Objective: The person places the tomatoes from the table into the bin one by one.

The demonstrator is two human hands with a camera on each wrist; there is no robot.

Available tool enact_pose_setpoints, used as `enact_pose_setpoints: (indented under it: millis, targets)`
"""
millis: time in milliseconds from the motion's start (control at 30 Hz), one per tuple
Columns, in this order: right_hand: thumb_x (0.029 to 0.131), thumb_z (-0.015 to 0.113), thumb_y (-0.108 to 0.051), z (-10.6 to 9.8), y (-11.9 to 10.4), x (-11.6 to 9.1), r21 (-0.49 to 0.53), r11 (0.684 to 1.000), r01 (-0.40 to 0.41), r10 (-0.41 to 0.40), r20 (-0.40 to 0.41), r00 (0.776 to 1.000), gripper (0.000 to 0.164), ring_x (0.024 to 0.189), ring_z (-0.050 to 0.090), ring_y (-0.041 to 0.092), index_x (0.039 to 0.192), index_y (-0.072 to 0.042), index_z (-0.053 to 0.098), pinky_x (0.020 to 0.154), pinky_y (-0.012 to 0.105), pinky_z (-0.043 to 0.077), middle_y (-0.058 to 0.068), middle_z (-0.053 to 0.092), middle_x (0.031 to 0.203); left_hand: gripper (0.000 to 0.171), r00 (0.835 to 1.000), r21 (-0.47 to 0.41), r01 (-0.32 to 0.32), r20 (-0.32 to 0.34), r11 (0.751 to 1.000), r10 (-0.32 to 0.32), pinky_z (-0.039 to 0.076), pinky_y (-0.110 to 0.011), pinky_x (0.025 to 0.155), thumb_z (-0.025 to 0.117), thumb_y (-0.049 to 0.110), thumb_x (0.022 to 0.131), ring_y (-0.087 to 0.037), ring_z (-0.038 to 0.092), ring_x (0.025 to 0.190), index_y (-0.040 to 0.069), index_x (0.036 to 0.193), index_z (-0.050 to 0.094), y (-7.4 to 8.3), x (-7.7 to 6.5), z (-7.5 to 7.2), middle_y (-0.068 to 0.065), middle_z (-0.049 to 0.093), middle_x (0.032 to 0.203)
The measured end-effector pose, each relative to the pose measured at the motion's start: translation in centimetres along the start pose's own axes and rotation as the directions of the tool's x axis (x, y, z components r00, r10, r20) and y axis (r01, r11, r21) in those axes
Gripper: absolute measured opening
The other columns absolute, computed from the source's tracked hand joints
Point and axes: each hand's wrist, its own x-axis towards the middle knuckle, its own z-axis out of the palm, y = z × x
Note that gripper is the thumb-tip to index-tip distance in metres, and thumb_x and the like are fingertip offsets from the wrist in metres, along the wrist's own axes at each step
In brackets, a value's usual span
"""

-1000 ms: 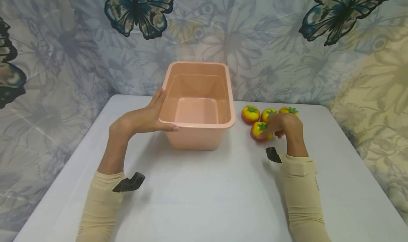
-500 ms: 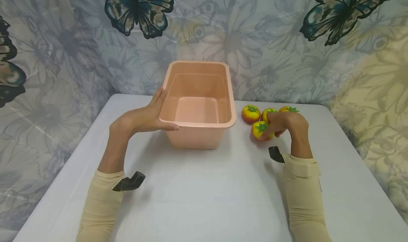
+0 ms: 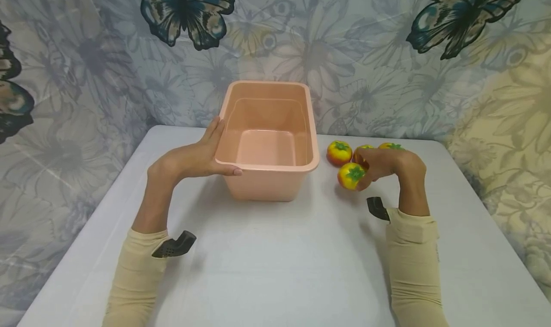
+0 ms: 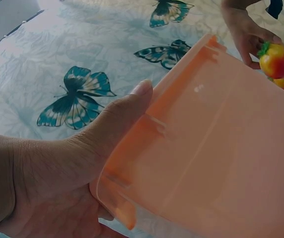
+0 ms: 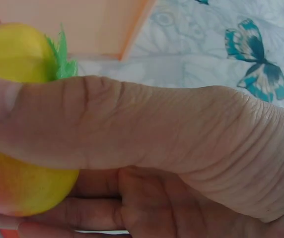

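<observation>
In the head view, my left hand (image 3: 193, 157) holds the near-left corner of a peach-coloured plastic tub (image 3: 269, 186), its thumb along the front under the rim and its fingers up the left side. The left wrist view shows that thumb against the tub's wall (image 4: 231, 148). My right hand (image 3: 383, 167) grips a yellow-and-red persimmon (image 3: 349, 176) with a green leafy top, right of the tub. Up close in the right wrist view, the thumb lies across this persimmon (image 5: 28, 191) with fingers behind it.
Just behind the right hand sit more persimmons: one at the left (image 3: 339, 153), one mostly hidden by the hand (image 3: 366, 147), and one at the back right (image 3: 391, 146). They rest on a white table (image 3: 275, 269) whose back edge meets a butterfly-patterned cloth (image 3: 357, 78).
My right wrist has shifted to the right, and the front persimmon, now more plainly gripped, has tilted slightly and moved a little left. The left hand and tub stay put.
</observation>
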Motion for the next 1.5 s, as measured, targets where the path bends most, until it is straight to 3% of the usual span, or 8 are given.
enact_pose_setpoints:
  millis: [433,767,933,1067,1167,1267,1400,1500]
  targets:
    - [0.087,0.083,-0.037,-0.8,-0.1,-0.9,0.089,0.981,0.172,-0.161,-0.119,0.98,0.074,0.115,0.059,0.033,0.145,-0.003,0.052,0.097,0.054,0.051,0.018,0.064,0.131,0.132,1.0,-0.011,0.015,-0.001,1.0,-0.015,0.036,-0.06,0.122,0.067,0.073,0.088,-0.041,0.016,0.162,0.019,0.164,-0.026,0.0,-0.2,0.1,-0.003,-0.031,0.173]
    - [0.091,0.078,-0.027,-1.9,-1.0,-1.9,0.116,0.949,0.293,-0.256,-0.262,0.93,0.063,0.095,0.06,0.023,0.141,0.001,0.052,0.08,0.033,0.05,0.013,0.066,0.113,0.131,1.0,0.01,0.013,-0.018,1.0,-0.012,0.038,-0.06,0.12,0.066,0.073,0.088,-0.042,0.021,0.161,0.018,0.164,-0.025,0.1,-0.4,-0.3,-0.003,-0.03,0.173]
    - [0.09,0.075,-0.023,-2.2,-1.2,-2.2,0.224,0.919,0.323,-0.245,-0.318,0.916,0.065,0.094,0.058,0.024,0.14,-0.006,0.037,0.078,0.03,0.05,0.015,0.059,0.115,0.131,1.0,0.001,0.019,-0.019,1.0,-0.019,0.038,-0.06,0.12,0.067,0.074,0.088,-0.042,0.022,0.16,0.02,0.164,-0.027,0.0,-0.4,-0.3,-0.001,-0.031,0.173]
    - [0.091,0.072,-0.027,-2.2,-1.3,-2.3,0.294,0.9,0.321,-0.207,-0.36,0.91,0.073,0.09,0.057,0.028,0.143,-0.01,0.024,0.069,0.033,0.052,0.019,0.055,0.116,0.133,1.0,-0.007,0.019,-0.011,1.0,-0.019,0.037,-0.06,0.121,0.067,0.074,0.087,-0.043,0.02,0.161,0.021,0.163,-0.028,-0.1,-0.4,-0.1,-0.002,-0.032,0.173]
    - [0.093,0.069,-0.036,-2.1,-1.8,-2.3,0.273,0.906,0.324,-0.19,-0.423,0.886,0.077,0.093,0.059,0.033,0.15,-0.014,0.021,0.068,0.038,0.053,0.021,0.056,0.118,0.132,1.0,0.002,0.016,-0.01,1.0,-0.015,0.038,-0.061,0.12,0.066,0.075,0.088,-0.043,0.021,0.16,0.02,0.163,-0.027,-0.2,-0.3,0.0,-0.003,-0.032,0.173]
    - [0.096,0.065,-0.044,-1.9,-2.5,-2.2,0.217,0.915,0.34,-0.194,-0.503,0.842,0.077,0.099,0.06,0.034,0.154,-0.017,0.022,0.078,0.042,0.051,0.02,0.06,0.117,0.131,1.0,0.008,0.019,-0.007,1.0,-0.019,0.04,-0.061,0.118,0.065,0.075,0.088,-0.043,0.022,0.16,0.02,0.164,-0.026,-0.2,-0.2,0.1,-0.003,-0.031,0.173]
    - [0.1,0.059,-0.042,-1.5,-3.6,-1.9,0.187,0.891,0.413,-0.232,-0.595,0.77,0.072,0.096,0.06,0.033,0.156,-0.014,0.024,0.086,0.046,0.047,0.018,0.062,0.111,0.131,1.0,0.012,0.021,-0.005,1.0,-0.021,0.041,-0.061,0.117,0.066,0.076,0.087,-0.042,0.025,0.16,0.021,0.164,-0.025,-0.2,0.0,0.1,-0.003,-0.03,0.173]
    - [0.102,0.057,-0.042,-1.3,-4.3,-1.3,0.178,0.872,0.456,-0.254,-0.631,0.733,0.073,0.095,0.059,0.034,0.157,-0.008,0.022,0.087,0.048,0.046,0.021,0.061,0.112,0.132,1.0,0.014,0.014,-0.008,1.0,-0.014,0.041,-0.061,0.117,0.066,0.076,0.087,-0.043,0.022,0.16,0.021,0.165,-0.025,-0.1,0.2,0.1,-0.005,-0.03,0.173]
